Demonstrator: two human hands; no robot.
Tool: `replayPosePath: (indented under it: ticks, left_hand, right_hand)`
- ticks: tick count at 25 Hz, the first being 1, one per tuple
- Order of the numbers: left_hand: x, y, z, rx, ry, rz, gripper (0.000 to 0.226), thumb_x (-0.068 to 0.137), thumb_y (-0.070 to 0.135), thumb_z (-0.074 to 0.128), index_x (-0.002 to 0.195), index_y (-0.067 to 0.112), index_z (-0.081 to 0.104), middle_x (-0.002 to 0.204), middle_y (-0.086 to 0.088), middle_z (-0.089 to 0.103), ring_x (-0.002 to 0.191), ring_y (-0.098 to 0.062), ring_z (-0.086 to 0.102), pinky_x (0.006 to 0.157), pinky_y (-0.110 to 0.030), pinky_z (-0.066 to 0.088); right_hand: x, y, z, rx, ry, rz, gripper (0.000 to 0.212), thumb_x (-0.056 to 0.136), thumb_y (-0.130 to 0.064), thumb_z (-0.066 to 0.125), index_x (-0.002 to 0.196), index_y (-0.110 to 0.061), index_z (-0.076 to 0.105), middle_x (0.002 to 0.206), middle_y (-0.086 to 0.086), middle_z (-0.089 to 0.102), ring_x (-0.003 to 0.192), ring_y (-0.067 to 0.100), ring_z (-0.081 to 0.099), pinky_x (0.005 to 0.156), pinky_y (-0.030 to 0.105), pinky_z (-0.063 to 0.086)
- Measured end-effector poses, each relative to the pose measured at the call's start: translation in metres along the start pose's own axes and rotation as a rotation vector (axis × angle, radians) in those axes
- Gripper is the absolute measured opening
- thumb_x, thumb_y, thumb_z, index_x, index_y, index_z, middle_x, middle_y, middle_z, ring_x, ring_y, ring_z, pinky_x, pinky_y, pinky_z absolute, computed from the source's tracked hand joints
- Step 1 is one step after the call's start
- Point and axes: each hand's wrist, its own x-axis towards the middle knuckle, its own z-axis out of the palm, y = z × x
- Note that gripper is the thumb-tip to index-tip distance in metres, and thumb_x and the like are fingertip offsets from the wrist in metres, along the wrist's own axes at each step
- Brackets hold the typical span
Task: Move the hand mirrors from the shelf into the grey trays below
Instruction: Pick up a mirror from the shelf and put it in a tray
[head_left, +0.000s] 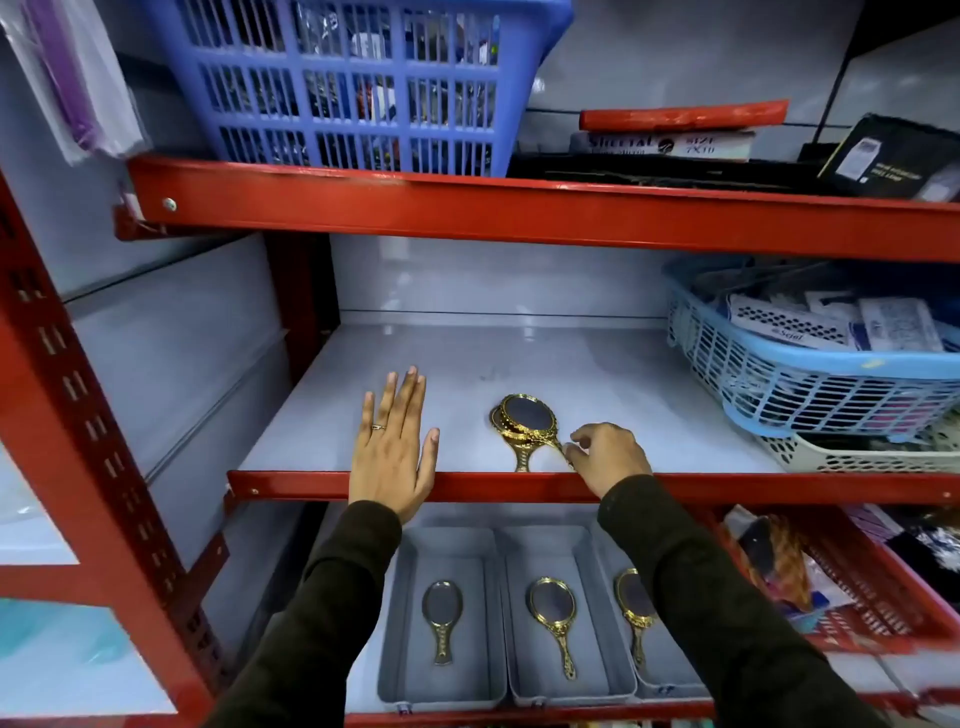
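Two gold hand mirrors (525, 422) lie stacked on the grey middle shelf (597, 374), handles pointing toward me. My right hand (605, 454) pinches the handle of the top one. My left hand (393, 452) rests flat and open on the shelf's red front edge, holding nothing. On the shelf below stand three grey trays: the left tray (395, 623) holds a mirror (441, 616), the middle tray (519, 670) holds a mirror (553, 618), and the right tray (670, 686) holds a mirror (635, 608) partly hidden by my right sleeve.
A light blue basket (810, 374) of packets and a white basket (852, 454) fill the right of the middle shelf. A dark blue basket (353, 88) and boxes sit on the top shelf. Red rack posts stand at the left; packaged goods lie lower right.
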Motion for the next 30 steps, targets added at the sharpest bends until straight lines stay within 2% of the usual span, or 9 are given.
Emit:
replayPosePath:
  ticks: [3, 9, 12, 14, 16, 18, 21, 25, 30]
  left_hand:
    - [0.002, -0.006, 0.012, 0.050, -0.004, -0.027, 0.067, 0.094, 0.041, 0.023, 0.153, 0.011, 0.014, 0.162, -0.004, 0.011, 0.150, -0.021, 0.007, 0.122, -0.042, 0.008]
    - [0.004, -0.008, 0.019, 0.063, 0.026, -0.009, 0.068, 0.090, 0.035, 0.027, 0.153, 0.011, 0.018, 0.161, -0.006, 0.015, 0.150, -0.024, 0.010, 0.122, -0.043, 0.009]
    - [0.004, -0.007, 0.018, 0.052, 0.027, -0.017, 0.068, 0.089, 0.035, 0.027, 0.153, 0.011, 0.019, 0.161, -0.007, 0.016, 0.150, -0.025, 0.011, 0.122, -0.043, 0.010]
    - [0.003, -0.007, 0.018, 0.058, 0.019, -0.024, 0.069, 0.089, 0.035, 0.028, 0.153, 0.011, 0.018, 0.161, -0.006, 0.015, 0.150, -0.025, 0.010, 0.122, -0.043, 0.009]
    - [0.004, -0.007, 0.018, 0.059, 0.015, -0.030, 0.069, 0.089, 0.035, 0.029, 0.153, 0.011, 0.017, 0.161, -0.006, 0.014, 0.150, -0.025, 0.009, 0.122, -0.042, 0.008]
    - [0.004, -0.006, 0.017, 0.077, 0.002, -0.034, 0.070, 0.090, 0.035, 0.030, 0.153, 0.011, 0.016, 0.162, -0.006, 0.012, 0.150, -0.024, 0.008, 0.122, -0.041, 0.006]
    - [0.004, -0.007, 0.016, 0.086, -0.005, -0.036, 0.069, 0.090, 0.036, 0.027, 0.153, 0.012, 0.014, 0.162, -0.006, 0.011, 0.150, -0.024, 0.007, 0.122, -0.041, 0.004]
    - [0.002, -0.006, 0.016, 0.086, -0.008, -0.046, 0.069, 0.091, 0.037, 0.024, 0.154, 0.011, 0.013, 0.162, -0.006, 0.011, 0.151, -0.024, 0.005, 0.122, -0.041, 0.005]
    - [0.000, -0.005, 0.015, 0.097, -0.007, -0.048, 0.067, 0.092, 0.036, 0.021, 0.154, 0.011, 0.011, 0.162, -0.005, 0.009, 0.151, -0.024, 0.002, 0.123, -0.041, 0.004]
  right_hand:
    - [0.011, 0.000, 0.008, 0.041, -0.059, 0.061, 0.028, 0.086, -0.031, 0.065, 0.102, -0.010, 0.074, 0.104, 0.010, 0.075, 0.096, 0.025, 0.068, 0.090, 0.033, 0.055]
    - [0.035, 0.010, 0.007, 0.132, -0.117, 0.124, 0.018, 0.073, -0.027, 0.078, 0.086, -0.015, 0.081, 0.093, 0.003, 0.077, 0.087, 0.021, 0.069, 0.087, 0.032, 0.056]
    - [0.040, 0.014, 0.003, 0.315, -0.205, 0.219, 0.022, 0.064, -0.028, 0.085, 0.080, -0.015, 0.082, 0.079, 0.003, 0.077, 0.075, 0.017, 0.069, 0.074, 0.029, 0.059]
    - [0.040, 0.014, -0.002, 0.510, -0.248, 0.310, 0.027, 0.060, -0.022, 0.088, 0.081, -0.007, 0.080, 0.071, 0.009, 0.074, 0.058, 0.017, 0.063, 0.060, 0.025, 0.057]
    - [0.039, 0.011, -0.012, 0.734, -0.297, 0.370, 0.029, 0.064, -0.011, 0.086, 0.089, 0.001, 0.077, 0.072, 0.015, 0.070, 0.051, 0.016, 0.055, 0.051, 0.023, 0.054]
    - [0.035, 0.010, -0.026, 0.887, -0.338, 0.396, 0.029, 0.069, -0.007, 0.083, 0.095, 0.003, 0.075, 0.072, 0.014, 0.069, 0.054, 0.014, 0.055, 0.049, 0.019, 0.054]
    - [0.017, 0.012, -0.046, 1.017, -0.384, 0.406, 0.028, 0.071, -0.013, 0.082, 0.095, -0.002, 0.076, 0.063, 0.005, 0.066, 0.051, 0.010, 0.057, 0.048, 0.018, 0.053]
    - [-0.021, 0.026, -0.061, 1.067, -0.468, 0.391, 0.025, 0.066, -0.019, 0.083, 0.089, -0.010, 0.079, 0.061, 0.002, 0.069, 0.047, 0.006, 0.062, 0.047, 0.016, 0.055]
    - [-0.064, 0.060, -0.068, 1.001, -0.555, 0.405, 0.034, 0.064, -0.019, 0.080, 0.096, -0.006, 0.078, 0.065, 0.006, 0.074, 0.049, 0.006, 0.067, 0.049, 0.016, 0.057]
